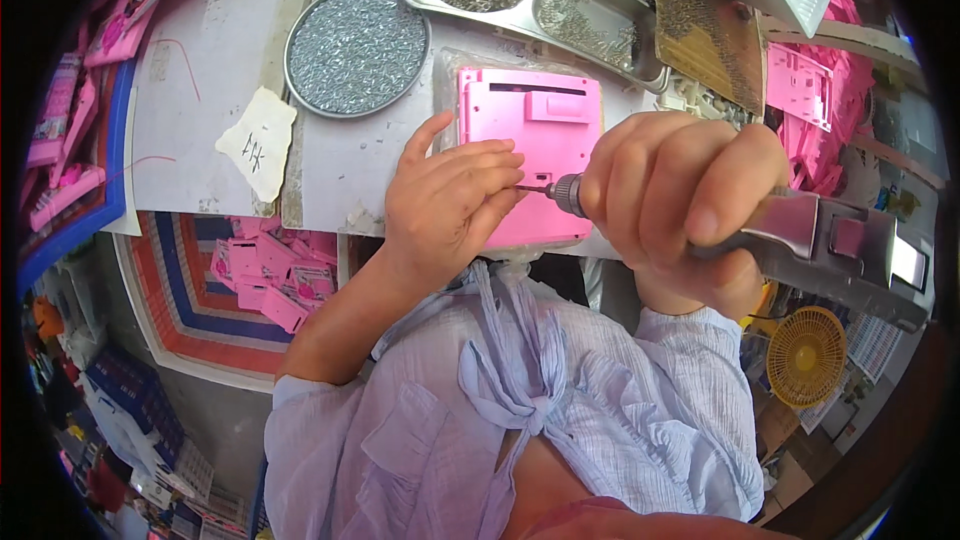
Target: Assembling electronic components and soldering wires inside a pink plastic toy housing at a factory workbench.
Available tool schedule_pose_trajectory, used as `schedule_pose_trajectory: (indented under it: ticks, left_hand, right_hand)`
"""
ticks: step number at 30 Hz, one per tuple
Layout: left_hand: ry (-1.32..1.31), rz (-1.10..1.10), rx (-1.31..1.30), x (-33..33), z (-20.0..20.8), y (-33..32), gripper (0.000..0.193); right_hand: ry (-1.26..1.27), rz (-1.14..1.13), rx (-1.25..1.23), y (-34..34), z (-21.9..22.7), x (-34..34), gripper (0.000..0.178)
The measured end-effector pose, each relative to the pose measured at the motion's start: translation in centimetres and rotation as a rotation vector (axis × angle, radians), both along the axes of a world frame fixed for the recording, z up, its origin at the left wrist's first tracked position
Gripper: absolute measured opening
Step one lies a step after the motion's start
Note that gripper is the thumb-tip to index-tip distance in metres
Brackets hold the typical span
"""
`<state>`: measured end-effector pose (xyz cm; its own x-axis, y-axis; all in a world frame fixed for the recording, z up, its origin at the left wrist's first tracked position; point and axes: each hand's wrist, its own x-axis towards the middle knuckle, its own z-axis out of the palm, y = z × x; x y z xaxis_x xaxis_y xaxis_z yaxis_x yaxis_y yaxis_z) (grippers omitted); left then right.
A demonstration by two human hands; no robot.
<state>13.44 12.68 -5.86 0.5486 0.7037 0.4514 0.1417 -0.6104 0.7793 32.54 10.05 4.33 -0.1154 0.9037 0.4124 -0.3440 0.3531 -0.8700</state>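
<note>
A pink plastic housing (555,155) with a dark slot and a raised block lies on the bench in front of me. My left hand (448,192) rests over its left side. Thumb and forefinger come together at the tip of a thin driver bit (535,189), one finger sticking out apart; anything pinched there is too small to make out. Gripped in my right hand (690,185) is a power screwdriver (830,250) with a grey body and a knurled metal collar (568,194). It is held sideways, bit pointing left toward my left fingertips.
A round metal tray (357,50) of small silvery parts stands behind my left hand. Steel trays (590,25) of tiny metal parts sit at the back. Torn paper (258,145) lies left. Pink parts fill a striped bin (190,290) below the bench; more (805,90) are piled at right.
</note>
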Motion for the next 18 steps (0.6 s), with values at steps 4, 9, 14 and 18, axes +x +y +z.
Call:
schedule_pose_trajectory:
  ticks: [4, 9, 14, 18]
  left_hand:
    - [0.010, 0.019, 0.016, -0.9, -0.4, -0.1, 0.023]
    - [0.058, 0.048, 0.101, -2.3, -0.4, 1.2, 0.027]
    - [0.429, 0.422, 0.258, -5.2, -1.1, 9.8, 0.019]
    - [0.516, 0.462, 0.250, -5.6, -2.7, 10.1, 0.009]
  right_hand:
    - [-0.007, -0.025, -0.059, -0.1, -0.2, -1.5, 0.029]
    - [0.005, -0.003, 0.006, 1.2, -0.4, -2.3, 0.020]
    - [-0.022, -0.113, 0.150, 6.3, -3.8, -1.6, 0.014]
    - [0.006, -0.022, 0.102, 8.2, -5.8, -1.0, 0.012]
